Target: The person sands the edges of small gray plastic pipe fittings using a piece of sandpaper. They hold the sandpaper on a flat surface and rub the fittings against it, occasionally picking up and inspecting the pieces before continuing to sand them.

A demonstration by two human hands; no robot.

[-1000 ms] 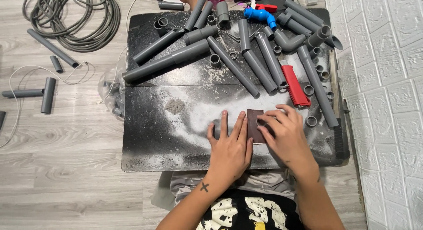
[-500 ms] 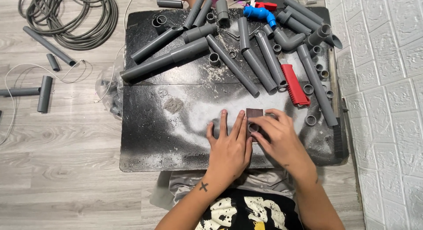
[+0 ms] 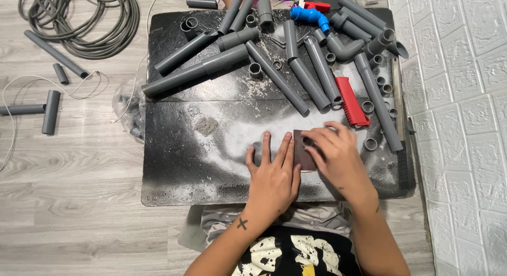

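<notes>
Dusty board (image 3: 211,165), right hand (image 3: 332,154) lower now

Your work piece is a small rectangular sheet of sandpaper (image 3: 303,152), dark reddish-brown and lying flat on the dusty black board (image 3: 174,170), its long side running away from you. Your left hand (image 3: 273,173) lies flat with its fingers against the sheet's left edge. Your right hand (image 3: 335,154) covers the right part, fingertips pressing a small grey pipe fitting (image 3: 308,142), mostly hidden, onto it.
</notes>
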